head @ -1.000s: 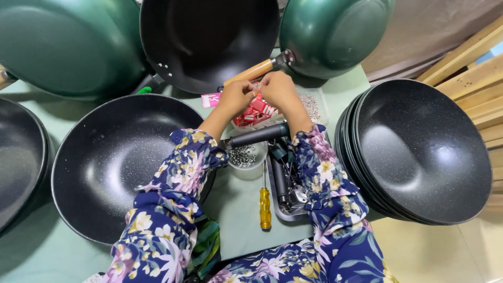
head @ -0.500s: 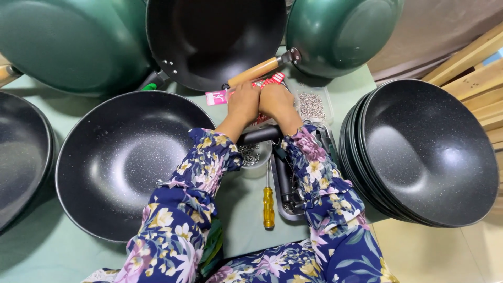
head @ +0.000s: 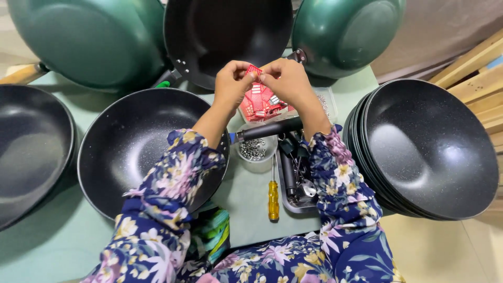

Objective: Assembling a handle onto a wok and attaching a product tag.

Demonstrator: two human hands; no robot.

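My left hand [head: 231, 84] and my right hand [head: 285, 79] meet above the table, fingertips pinching a small red and white tag [head: 254, 72] between them. Below them lies a clear tray of more red tags [head: 260, 104]. A black speckled pan [head: 140, 148] sits under my left forearm, its black handle [head: 264, 129] pointing right beneath my wrists. A small clear cup of metal screws [head: 255, 150] stands beside the handle.
A stack of black pans [head: 429, 147] stands at the right. Green pans [head: 89, 39] [head: 346, 31] and a black pan [head: 230, 36] lean at the back, another black pan [head: 31, 152] at left. A yellow-handled screwdriver [head: 273, 196] and a metal tray of handles [head: 296, 181] lie near me.
Both hands have lifted off the tray of tags and come together higher up, now pinching one red tag. The long pink strip seen at the back is no longer visible.
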